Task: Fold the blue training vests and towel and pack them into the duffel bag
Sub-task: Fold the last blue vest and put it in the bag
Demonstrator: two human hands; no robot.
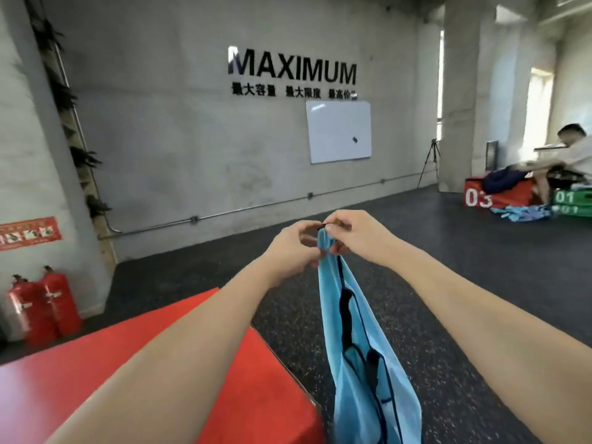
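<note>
Gym: rubber floor (448, 251), numbered plyo boxes (493, 198), "MAXIMUM" lettering (292, 68).

1. My left hand (293, 246) is bare: no glove, no ring that I can make out.
2. My right hand (347, 233) is bare too, fingers uncovered, nails short as far as the blur allows.
3. Both wrists carry nothing: no watch, no band, no strap.
4. My left forearm (179, 354) is uncovered from the wrist to the bottom of the frame; no sleeve edge shows.
5. My right forearm (474, 328) is the same, with no cuff or fabric in view.
6. No marks or tattoos show on either arm.
</note>
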